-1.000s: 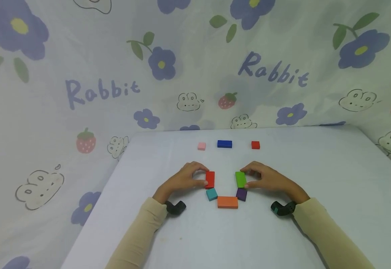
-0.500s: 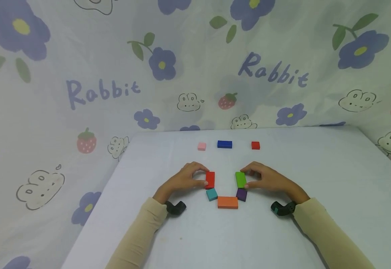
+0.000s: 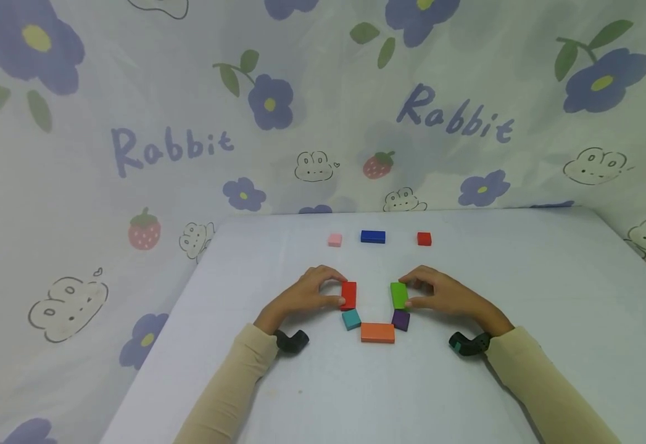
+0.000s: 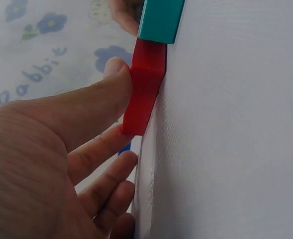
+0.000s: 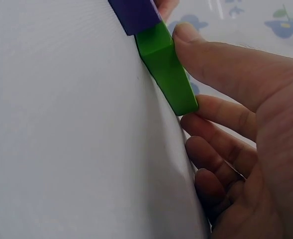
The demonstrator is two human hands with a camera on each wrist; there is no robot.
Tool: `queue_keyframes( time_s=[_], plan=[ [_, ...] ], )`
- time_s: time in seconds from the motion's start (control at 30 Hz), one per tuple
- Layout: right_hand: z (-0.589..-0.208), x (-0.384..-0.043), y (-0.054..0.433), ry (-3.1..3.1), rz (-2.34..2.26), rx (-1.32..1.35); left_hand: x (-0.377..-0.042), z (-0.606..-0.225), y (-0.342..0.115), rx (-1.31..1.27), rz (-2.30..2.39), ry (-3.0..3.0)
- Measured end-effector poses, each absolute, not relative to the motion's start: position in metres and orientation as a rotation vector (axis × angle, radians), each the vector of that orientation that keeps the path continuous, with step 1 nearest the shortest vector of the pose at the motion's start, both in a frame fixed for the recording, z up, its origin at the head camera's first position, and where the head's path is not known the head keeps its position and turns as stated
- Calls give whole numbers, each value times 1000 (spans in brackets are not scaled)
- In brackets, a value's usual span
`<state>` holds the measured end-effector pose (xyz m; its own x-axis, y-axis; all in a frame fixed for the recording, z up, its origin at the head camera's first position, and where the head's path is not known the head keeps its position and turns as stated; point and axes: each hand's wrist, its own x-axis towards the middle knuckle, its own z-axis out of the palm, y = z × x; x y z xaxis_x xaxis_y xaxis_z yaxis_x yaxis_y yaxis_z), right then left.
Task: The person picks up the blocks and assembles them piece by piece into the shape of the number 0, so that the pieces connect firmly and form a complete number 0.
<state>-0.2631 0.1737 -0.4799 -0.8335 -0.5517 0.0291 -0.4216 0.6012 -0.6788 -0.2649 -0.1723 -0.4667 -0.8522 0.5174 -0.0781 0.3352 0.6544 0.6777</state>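
My left hand (image 3: 310, 292) pinches a red rectangular block (image 3: 348, 296) on the white table, thumb at its near end and index finger at its far end. Opposite it, my right hand (image 3: 439, 292) pinches a green rectangular block (image 3: 399, 296) the same way. A teal block (image 3: 351, 319) meets the red one's near end; a purple block (image 3: 401, 320) meets the green one's. Between and below these two lies an orange block (image 3: 377, 333), so the pieces make a U shape. In the right wrist view the purple block (image 5: 136, 15) touches the green block (image 5: 168, 69).
Farther back on the table (image 3: 511, 265) sit a pink block (image 3: 335, 240), a blue rectangular block (image 3: 373, 237) and a small red block (image 3: 424, 238) in a spaced row. A patterned cloth (image 3: 311, 92) hangs behind the table. Black cameras are strapped to both wrists.
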Motion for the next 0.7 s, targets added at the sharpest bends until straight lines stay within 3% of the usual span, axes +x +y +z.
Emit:
queue_keyframes(
  time_s=[0.7],
  plan=[
    [-480, -263, 173, 2634, -1058, -819, -264, -467, -171, 670, 997, 2608]
  ],
)
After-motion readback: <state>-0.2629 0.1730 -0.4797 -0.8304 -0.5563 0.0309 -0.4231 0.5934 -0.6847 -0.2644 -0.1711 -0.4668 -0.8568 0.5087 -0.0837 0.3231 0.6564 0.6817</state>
